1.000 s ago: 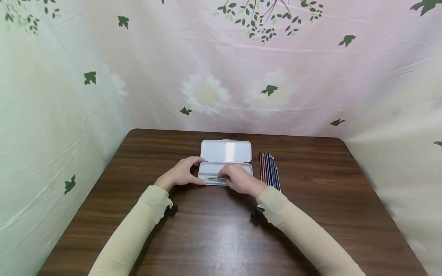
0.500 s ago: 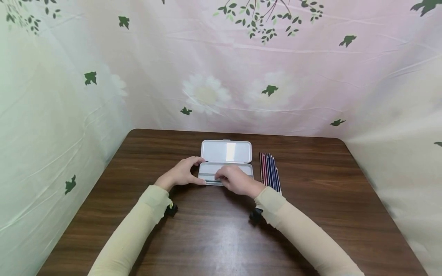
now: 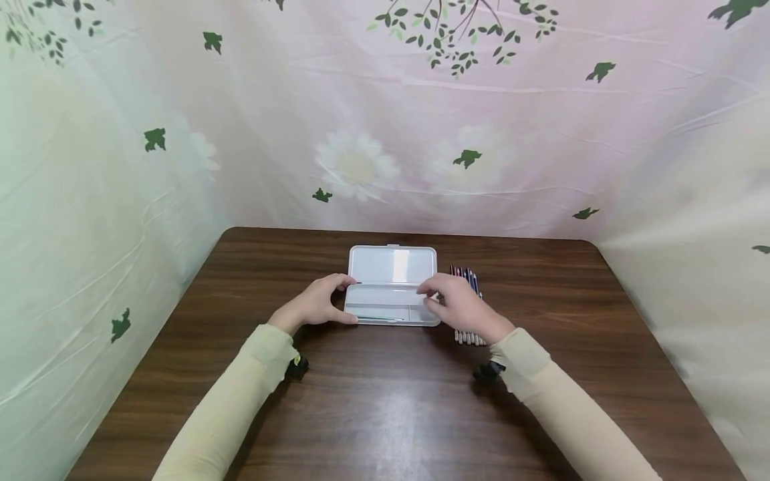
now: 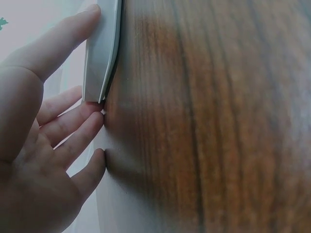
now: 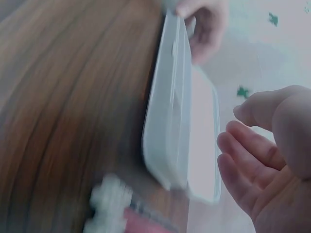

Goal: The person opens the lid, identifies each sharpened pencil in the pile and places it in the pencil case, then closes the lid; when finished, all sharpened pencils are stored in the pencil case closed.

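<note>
A white pencil case [image 3: 377, 294] lies with its lid [image 3: 379, 264] laid back behind it. Along its front compartment rests a thin pale-green stick, perhaps a pencil [image 3: 380, 318]. My left hand [image 3: 313, 304] grips the case's left end, thumb on the front wall and fingers at the end and back, as the left wrist view shows with the case wall [image 4: 101, 58]. My right hand [image 3: 462, 306] hovers over the case's right end, fingers loosely bent, nothing between them. In the right wrist view its fingers [image 5: 240, 155] are apart from the case [image 5: 165, 121].
Right of the case lies a row of coloured pencils [image 3: 469, 339], partly hidden under my right hand and blurred in the right wrist view. The brown wooden table [image 3: 385, 401] meets a printed cloth backdrop [image 3: 409, 133] behind its far edge.
My right hand has let go of the thin stick in the front compartment, then lifted and moved right, toward the pencils. My left hand keeps its place on the case.
</note>
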`<state>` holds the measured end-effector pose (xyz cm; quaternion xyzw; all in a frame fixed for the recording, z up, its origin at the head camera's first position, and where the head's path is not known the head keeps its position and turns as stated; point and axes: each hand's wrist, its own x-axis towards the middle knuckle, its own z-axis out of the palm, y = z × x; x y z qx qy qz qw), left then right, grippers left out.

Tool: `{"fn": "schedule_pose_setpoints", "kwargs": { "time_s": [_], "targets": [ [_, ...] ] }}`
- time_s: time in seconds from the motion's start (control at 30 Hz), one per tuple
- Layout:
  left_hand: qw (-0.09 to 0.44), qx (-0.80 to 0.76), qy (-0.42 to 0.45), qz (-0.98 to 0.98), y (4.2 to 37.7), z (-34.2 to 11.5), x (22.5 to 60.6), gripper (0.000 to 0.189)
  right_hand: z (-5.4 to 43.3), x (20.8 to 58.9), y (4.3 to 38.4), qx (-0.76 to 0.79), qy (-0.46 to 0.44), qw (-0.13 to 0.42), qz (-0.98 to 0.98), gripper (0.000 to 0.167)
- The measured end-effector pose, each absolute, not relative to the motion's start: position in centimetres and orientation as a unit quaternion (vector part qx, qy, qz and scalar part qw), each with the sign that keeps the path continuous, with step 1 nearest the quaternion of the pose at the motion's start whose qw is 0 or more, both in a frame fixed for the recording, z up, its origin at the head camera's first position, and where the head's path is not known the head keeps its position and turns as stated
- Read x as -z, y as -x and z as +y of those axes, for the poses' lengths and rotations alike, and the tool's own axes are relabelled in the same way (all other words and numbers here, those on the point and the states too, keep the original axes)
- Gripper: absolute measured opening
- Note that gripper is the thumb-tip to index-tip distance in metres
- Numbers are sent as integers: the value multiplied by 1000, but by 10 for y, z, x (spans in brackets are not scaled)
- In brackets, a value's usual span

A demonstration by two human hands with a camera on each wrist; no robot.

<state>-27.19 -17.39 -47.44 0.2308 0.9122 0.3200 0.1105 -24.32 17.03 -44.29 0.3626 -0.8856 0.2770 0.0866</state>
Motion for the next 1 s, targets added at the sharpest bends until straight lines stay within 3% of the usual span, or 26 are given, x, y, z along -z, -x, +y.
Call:
{"fn": "schedule_pose_setpoints", "kwargs": {
  "time_s": [0.37,0.77,1.0],
  "targets": [
    [114,-320,-228,913,271,-174,473,84,246,456,245,-263,-281,107,-917,20],
    [116,-321,-226,912,270,-174,473,85,282,464,239,-252,-210,-6,-945,32],
    [113,-314,-227,915,271,-173,473,85,284,465,238,-249,-186,-27,-950,36]
  ]
}}
